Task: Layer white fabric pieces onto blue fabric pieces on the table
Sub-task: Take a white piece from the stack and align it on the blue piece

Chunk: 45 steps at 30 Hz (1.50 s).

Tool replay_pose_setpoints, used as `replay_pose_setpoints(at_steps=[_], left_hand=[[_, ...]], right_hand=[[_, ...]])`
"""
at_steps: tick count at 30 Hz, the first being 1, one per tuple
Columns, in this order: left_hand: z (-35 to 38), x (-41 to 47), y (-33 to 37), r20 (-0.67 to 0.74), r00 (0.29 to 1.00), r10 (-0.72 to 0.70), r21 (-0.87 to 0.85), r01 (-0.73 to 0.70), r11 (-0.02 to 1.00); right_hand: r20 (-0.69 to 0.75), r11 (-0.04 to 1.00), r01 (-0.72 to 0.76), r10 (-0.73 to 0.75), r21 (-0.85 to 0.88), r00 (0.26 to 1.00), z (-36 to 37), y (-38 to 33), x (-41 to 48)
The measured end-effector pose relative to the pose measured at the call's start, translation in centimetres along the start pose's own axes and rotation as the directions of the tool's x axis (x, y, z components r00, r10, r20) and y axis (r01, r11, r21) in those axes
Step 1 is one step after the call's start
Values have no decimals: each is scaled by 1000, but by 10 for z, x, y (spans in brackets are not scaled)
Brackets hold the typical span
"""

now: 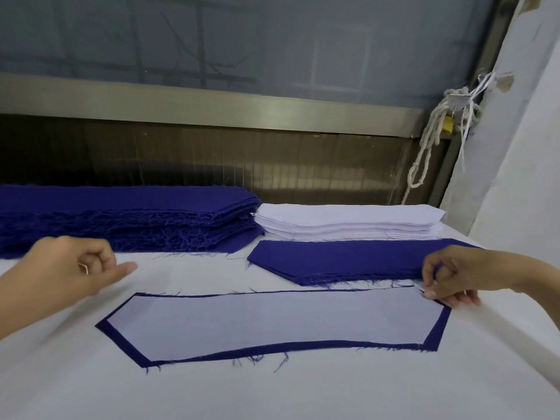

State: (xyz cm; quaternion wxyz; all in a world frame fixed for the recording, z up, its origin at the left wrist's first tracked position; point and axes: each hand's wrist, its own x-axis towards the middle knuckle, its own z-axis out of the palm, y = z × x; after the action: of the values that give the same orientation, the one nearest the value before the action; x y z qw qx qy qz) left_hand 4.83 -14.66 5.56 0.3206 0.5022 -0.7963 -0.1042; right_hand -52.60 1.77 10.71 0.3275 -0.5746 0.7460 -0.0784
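A long white fabric piece (272, 324) lies flat on a slightly larger blue fabric piece (438, 331), whose edge shows as a blue border all round. My right hand (448, 277) pinches the white piece's far right corner. My left hand (69, 268) hovers above the table to the left of the pair, fingers curled with the index finger pointing out, holding nothing. Behind them lies a small pile of blue pieces (333, 260). A tall blue stack (121, 216) and a white stack (348, 222) stand further back.
The table (272, 392) is covered in white cloth. A metal rail and dark panel (212, 153) run along its far edge. Knotted white cords (430, 140) hang at the back right beside a pale wall (521, 147).
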Motion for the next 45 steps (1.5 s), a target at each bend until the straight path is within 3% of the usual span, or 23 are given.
replay_pose_setpoints(at_steps=[4,7,11,18,24,31,37,42,45], left_hand=[[5,11,29,-102,988,114,47,-110,993],[12,25,65,-80,973,215,85,-208,974],[32,53,109,-40,945,324,142,-316,938],[76,118,155,-33,853,521,335,-482,810],[114,157,166,126,859,497,450,-496,743],[132,176,169,221,857,466,547,-505,668],[139,182,169,202,875,440,502,-478,721],[140,187,173,196,893,406,490,-447,748],[139,189,175,206,902,380,491,-431,757]], right_hand=[[-149,993,55,-38,109,988,-14,-1,5],[-346,981,79,-13,178,938,-27,0,21],[-580,976,64,70,208,811,-47,9,47],[-784,966,44,180,255,594,-68,37,94],[-835,970,-154,240,187,494,-74,51,126],[-849,957,-266,235,117,474,-76,58,145],[-893,958,-278,186,72,409,-75,62,152],[-905,979,-205,83,-4,418,-78,60,152],[-890,994,-102,77,34,448,-79,60,153]])
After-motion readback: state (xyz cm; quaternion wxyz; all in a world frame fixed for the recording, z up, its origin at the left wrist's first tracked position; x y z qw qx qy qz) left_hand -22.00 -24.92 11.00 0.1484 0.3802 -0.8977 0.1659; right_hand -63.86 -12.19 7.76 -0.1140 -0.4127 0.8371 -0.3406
